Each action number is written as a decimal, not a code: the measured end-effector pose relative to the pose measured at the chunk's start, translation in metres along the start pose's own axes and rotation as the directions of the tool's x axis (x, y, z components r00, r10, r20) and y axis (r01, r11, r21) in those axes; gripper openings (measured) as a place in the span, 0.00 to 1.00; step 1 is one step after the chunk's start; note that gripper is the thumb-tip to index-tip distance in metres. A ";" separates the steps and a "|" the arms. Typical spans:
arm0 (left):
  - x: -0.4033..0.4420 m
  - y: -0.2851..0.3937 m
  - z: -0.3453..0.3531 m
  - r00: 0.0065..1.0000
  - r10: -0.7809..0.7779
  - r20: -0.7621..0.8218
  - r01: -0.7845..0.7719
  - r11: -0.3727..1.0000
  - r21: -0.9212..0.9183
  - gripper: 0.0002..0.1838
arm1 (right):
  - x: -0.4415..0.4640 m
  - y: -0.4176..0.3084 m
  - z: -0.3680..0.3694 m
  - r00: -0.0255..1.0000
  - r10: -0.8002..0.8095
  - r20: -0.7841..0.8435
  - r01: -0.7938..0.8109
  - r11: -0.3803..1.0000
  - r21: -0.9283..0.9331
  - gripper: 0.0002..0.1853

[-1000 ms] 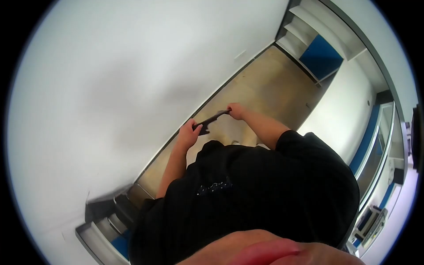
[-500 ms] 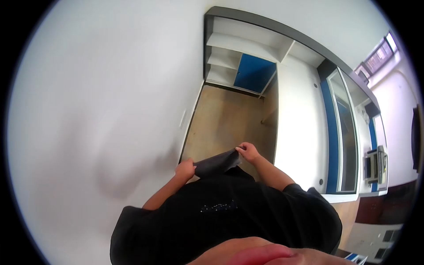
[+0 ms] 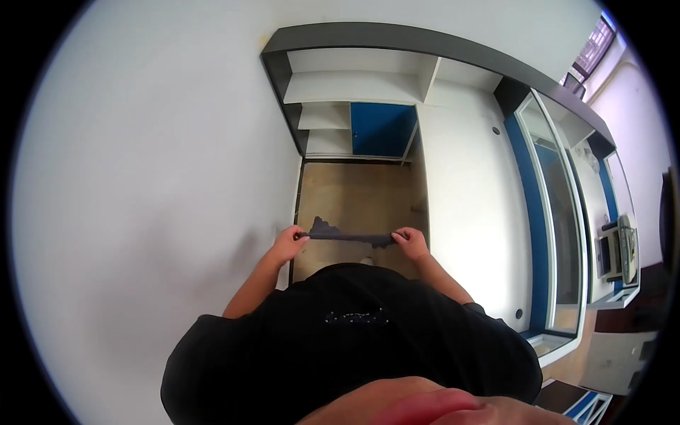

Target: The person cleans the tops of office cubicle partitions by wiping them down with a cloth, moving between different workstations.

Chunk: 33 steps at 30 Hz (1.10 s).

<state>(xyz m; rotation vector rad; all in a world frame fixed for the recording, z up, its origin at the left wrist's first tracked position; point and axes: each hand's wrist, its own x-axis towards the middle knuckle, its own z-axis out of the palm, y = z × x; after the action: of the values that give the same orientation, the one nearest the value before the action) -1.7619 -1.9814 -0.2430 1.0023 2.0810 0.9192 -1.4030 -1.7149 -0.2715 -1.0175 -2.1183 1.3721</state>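
A dark grey cloth (image 3: 350, 236) is stretched level between my two hands in front of my body, seen almost edge-on. One ragged-looking part of it shows above the stretched edge near the left end. My left hand (image 3: 289, 245) pinches the left end, close to the white wall. At the other end, my right hand (image 3: 412, 243) grips the corner between thumb and fingers, beside the white desk. Whether the cloth is a plain rag or a garment cannot be made out.
A white wall (image 3: 156, 177) rises on my left. Ahead stand white shelves (image 3: 326, 117) with a blue cupboard door (image 3: 382, 129). The long white desk (image 3: 474, 212) runs along my right, with a glass-panelled divider (image 3: 559, 212) behind it. Brown floor (image 3: 354, 191) lies below.
The cloth has gone from hanging at a slant to pulled level and taut. Both hands are now at about the same height, the left one raised. My view has turned slightly.
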 end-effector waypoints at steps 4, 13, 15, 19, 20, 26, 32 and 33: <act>0.067 0.027 -0.012 0.991 0.108 0.074 -0.080 0.947 -0.310 0.10 | 0.075 0.006 -0.035 0.998 -0.056 0.020 0.050 0.975 0.218 0.08; 0.146 0.100 -0.067 0.974 0.074 0.214 0.047 0.859 -0.511 0.06 | 0.173 -0.109 -0.067 0.943 -0.161 -0.290 0.213 0.964 0.159 0.03; 0.162 0.111 -0.077 0.968 0.078 0.238 0.059 0.851 -0.522 0.05 | 0.188 -0.114 -0.055 0.926 -0.178 -0.334 0.209 0.976 0.059 0.03; 0.215 0.111 -0.086 0.967 0.089 0.238 0.010 0.922 -0.387 0.06 | 0.232 -0.109 -0.039 0.912 -0.214 -0.349 0.202 0.977 -0.072 0.04; 0.232 0.107 -0.088 0.965 0.106 0.238 0.000 0.913 -0.408 0.06 | 0.245 -0.111 -0.039 0.904 -0.261 -0.339 0.221 0.963 -0.153 0.05; 0.362 0.081 -0.124 0.952 0.185 0.244 -0.052 0.884 -0.465 0.05 | 0.321 -0.104 -0.030 0.895 -0.220 -0.389 0.117 0.955 -0.272 0.07; 0.481 0.108 -0.163 0.935 0.234 0.267 -0.146 0.939 -0.312 0.07 | 0.406 -0.112 -0.036 0.892 -0.261 -0.369 0.047 0.866 -0.499 0.08; 0.492 0.118 -0.168 0.944 0.242 0.222 -0.177 0.944 -0.277 0.07 | 0.419 -0.123 -0.041 0.868 -0.313 -0.387 0.063 0.840 -0.539 0.08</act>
<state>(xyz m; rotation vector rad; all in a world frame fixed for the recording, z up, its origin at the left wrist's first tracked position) -2.0943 -1.5695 -0.1759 1.1539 1.6190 1.0723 -1.6887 -1.4014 -0.1606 -1.1388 -2.1618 0.3917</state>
